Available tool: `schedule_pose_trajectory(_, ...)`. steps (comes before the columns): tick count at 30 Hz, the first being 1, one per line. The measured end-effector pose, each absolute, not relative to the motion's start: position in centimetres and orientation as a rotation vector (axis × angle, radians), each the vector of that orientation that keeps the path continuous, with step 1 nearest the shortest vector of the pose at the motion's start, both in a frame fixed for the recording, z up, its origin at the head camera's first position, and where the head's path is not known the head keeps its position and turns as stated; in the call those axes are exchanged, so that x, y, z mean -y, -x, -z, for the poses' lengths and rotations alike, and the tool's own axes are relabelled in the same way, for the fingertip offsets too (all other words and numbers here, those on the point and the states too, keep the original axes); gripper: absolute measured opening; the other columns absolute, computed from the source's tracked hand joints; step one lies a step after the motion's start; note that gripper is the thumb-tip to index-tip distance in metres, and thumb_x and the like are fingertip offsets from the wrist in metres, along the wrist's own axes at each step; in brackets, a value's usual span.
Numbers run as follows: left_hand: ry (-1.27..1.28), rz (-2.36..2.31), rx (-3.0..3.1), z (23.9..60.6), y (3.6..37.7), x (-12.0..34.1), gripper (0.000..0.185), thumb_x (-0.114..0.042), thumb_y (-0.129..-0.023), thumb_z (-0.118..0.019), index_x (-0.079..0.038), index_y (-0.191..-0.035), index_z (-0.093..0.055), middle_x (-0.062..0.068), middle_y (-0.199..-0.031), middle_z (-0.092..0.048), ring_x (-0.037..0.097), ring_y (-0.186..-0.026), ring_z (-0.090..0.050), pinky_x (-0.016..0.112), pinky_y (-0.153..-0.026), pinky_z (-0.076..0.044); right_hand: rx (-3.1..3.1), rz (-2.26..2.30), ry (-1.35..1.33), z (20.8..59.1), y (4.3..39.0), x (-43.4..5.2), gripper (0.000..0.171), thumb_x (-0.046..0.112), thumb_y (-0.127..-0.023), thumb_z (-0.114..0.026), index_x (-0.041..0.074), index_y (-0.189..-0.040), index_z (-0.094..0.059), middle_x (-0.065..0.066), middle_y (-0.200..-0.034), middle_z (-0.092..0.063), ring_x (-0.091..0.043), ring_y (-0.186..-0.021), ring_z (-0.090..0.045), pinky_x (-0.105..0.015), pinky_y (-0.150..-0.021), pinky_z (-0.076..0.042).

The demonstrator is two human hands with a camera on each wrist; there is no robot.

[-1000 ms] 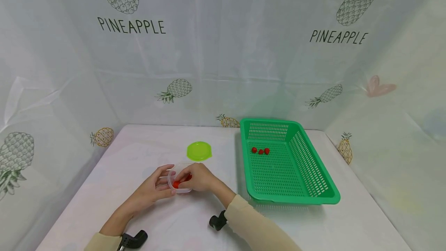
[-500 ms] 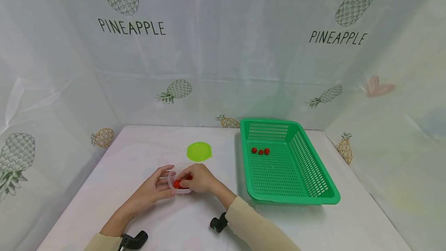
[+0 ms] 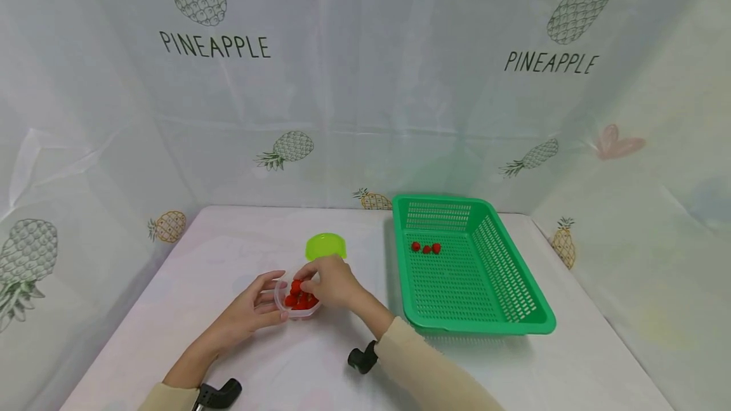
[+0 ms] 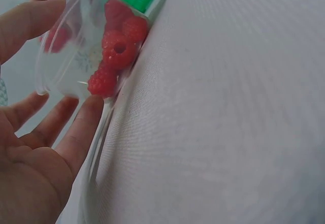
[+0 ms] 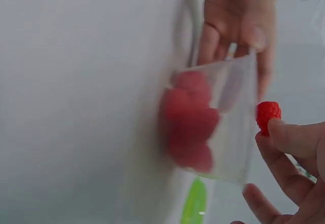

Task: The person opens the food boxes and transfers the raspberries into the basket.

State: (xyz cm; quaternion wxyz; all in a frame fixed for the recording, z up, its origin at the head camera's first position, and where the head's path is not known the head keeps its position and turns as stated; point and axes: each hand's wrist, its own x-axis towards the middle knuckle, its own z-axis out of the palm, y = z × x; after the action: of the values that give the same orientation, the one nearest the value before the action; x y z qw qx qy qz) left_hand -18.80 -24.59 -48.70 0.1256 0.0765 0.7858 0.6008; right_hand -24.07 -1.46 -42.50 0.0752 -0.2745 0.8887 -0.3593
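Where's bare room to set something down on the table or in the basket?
Table: left of the lime lid, beyond the left hand. Green basket: the floor nearer you than three red berries. Crowded: the clear cup of raspberries, between left hand and right hand.

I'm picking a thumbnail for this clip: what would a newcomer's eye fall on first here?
Probably the large green basket on the right side of the table, with three red raspberries toward its far left corner. Next, the clear container left of it, raspberries piled inside, and the right hand pinching one raspberry above its rim. A bright lime lid lies just behind the container.
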Motion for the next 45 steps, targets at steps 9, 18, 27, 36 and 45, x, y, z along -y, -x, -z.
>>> schedule_pose_trajectory(9, -0.2, -1.736, -2.308, 48.9, 18.7, 25.0, 0.089, -0.025, -0.092, -0.085, -0.019, -0.163, -0.032, 0.02, -0.159, -0.043, 0.037, -0.138, -0.056, 0.037, -0.105, -0.056, -2.719, 1.056, 0.94, 37.3, 24.4, -0.1, 0.014, 0.012, -0.101, -0.074, 0.014, -0.111, -0.083, 0.006, -0.101, -0.077, -0.01, -0.096, -0.063, -0.022, -0.08, -0.053)
schedule_pose_trajectory(18, -0.213, -1.739, -2.311, 48.8, 18.9, 25.0, 0.089, -0.024, -0.091, -0.085, -0.018, -0.163, -0.033, 0.02, -0.158, -0.044, 0.037, -0.138, -0.055, 0.035, -0.106, -0.055, -2.716, 1.031, 1.046, 32.7, 26.4, -5.0, 0.017, 0.011, -0.101, -0.073, 0.01, -0.117, -0.081, 0.0, -0.105, -0.078, -0.013, -0.09, -0.067, -0.024, -0.078, -0.056)
schedule_pose_trajectory(27, -0.203, -1.719, -2.339, 48.7, 19.0, 24.9, 0.087, -0.025, -0.091, -0.086, -0.021, -0.161, -0.035, 0.019, -0.157, -0.045, 0.038, -0.14, -0.054, 0.037, -0.107, -0.054, -2.698, 1.059, 0.854, 30.4, 29.5, -11.5, 0.023, 0.014, -0.105, -0.069, 0.014, -0.126, -0.077, -0.001, -0.12, -0.076, -0.018, -0.107, -0.072, -0.035, -0.091, -0.06)
schedule_pose_trajectory(36, -0.212, -1.722, -2.336, 48.7, 19.0, 24.7, 0.086, -0.025, -0.091, -0.086, -0.021, -0.161, -0.036, 0.019, -0.156, -0.045, 0.036, -0.137, -0.056, 0.035, -0.105, -0.055, -2.759, 1.012, 0.691, 32.3, 32.5, -18.0, 0.026, 0.017, -0.107, -0.065, 0.009, -0.131, -0.074, -0.01, -0.13, -0.073, -0.031, -0.117, -0.069, -0.049, -0.099, -0.057)
schedule_pose_trajectory(45, -0.181, -1.727, -2.33, 48.8, 18.8, 24.5, 0.088, -0.024, -0.09, -0.086, -0.02, -0.162, -0.035, 0.018, -0.157, -0.044, 0.037, -0.14, -0.054, 0.035, -0.105, -0.055, -2.78, 0.968, 0.635, 34.6, 33.8, -22.2, 0.029, 0.012, -0.109, -0.061, 0.002, -0.133, -0.071, -0.019, -0.133, -0.07, -0.037, -0.119, -0.066, -0.052, -0.097, -0.057)
